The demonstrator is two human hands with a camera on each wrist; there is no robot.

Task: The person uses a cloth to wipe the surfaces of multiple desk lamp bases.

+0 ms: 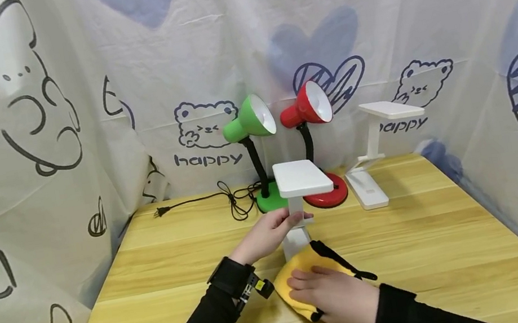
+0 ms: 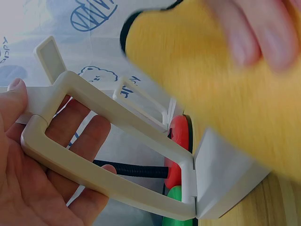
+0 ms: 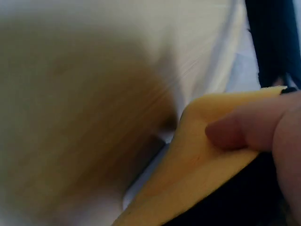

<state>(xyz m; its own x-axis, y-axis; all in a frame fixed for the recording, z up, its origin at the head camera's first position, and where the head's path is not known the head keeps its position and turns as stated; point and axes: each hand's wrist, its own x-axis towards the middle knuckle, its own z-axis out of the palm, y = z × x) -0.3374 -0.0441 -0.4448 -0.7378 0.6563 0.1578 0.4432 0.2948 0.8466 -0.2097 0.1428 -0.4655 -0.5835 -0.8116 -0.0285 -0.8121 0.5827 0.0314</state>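
My left hand (image 1: 266, 235) grips the upright frame of a white folding desk lamp (image 1: 300, 177) in the middle of the table. In the left wrist view the fingers reach through and around the hollow lamp frame (image 2: 127, 127). A yellow cloth (image 1: 302, 265) with black edging lies over the near part of the lamp's white base. My right hand (image 1: 332, 292) holds the cloth from above, its fingers spread across it. Close up in the right wrist view, the thumb presses into a fold of the cloth (image 3: 197, 165). Most of the lamp's base is hidden beneath the cloth.
Behind the held lamp stand a green lamp (image 1: 270, 197) and a red lamp (image 1: 336, 191). A second white folding lamp (image 1: 367, 189) stands at the back right. A black power cord (image 1: 193, 199) lies at the back left of the wooden table (image 1: 166, 285). Printed curtains (image 1: 229, 46) surround the table.
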